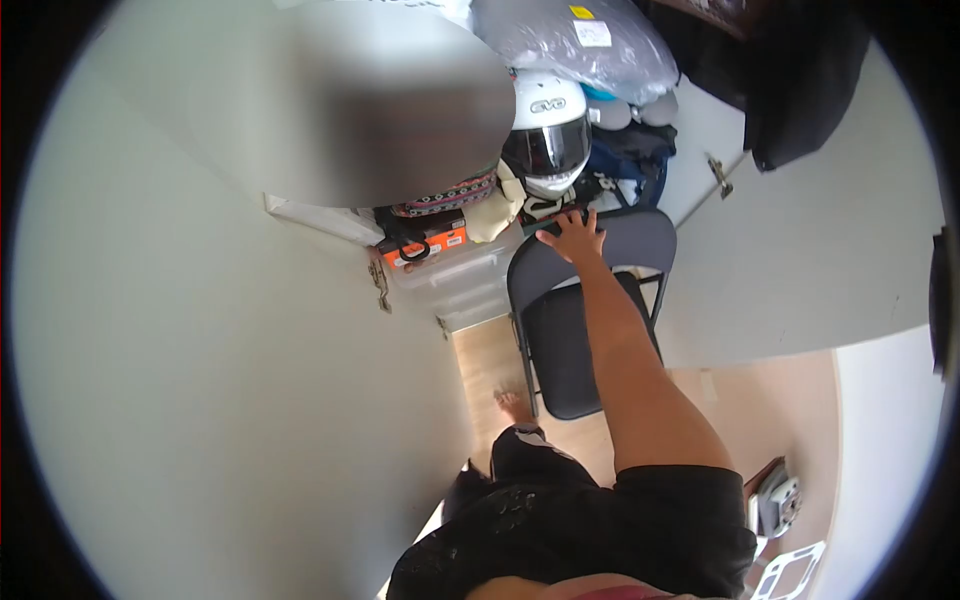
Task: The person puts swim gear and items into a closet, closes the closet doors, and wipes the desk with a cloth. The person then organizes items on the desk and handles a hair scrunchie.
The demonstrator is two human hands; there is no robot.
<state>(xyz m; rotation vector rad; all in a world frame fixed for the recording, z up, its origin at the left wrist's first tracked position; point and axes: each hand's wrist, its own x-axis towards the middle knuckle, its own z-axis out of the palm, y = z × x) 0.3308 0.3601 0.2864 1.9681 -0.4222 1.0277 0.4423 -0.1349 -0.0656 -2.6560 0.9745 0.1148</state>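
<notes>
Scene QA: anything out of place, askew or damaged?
Cream cloth droops over the clear bin, as if stuffed in. The folding chair, under the right hand, stands before the open cupboard, partly blocking it. No spill or damage visible; upper left too blurred to judge.

Chair [562,345] blocks way between doors [250,370]. Gap over its back reaches helmet [545,110]. Blurred shape [410,110] obstructs upper left.

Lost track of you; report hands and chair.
Right hand open on chair back. Left hand out of view. Chair unfolded. Blurred shape hides part of the shelf.
</notes>
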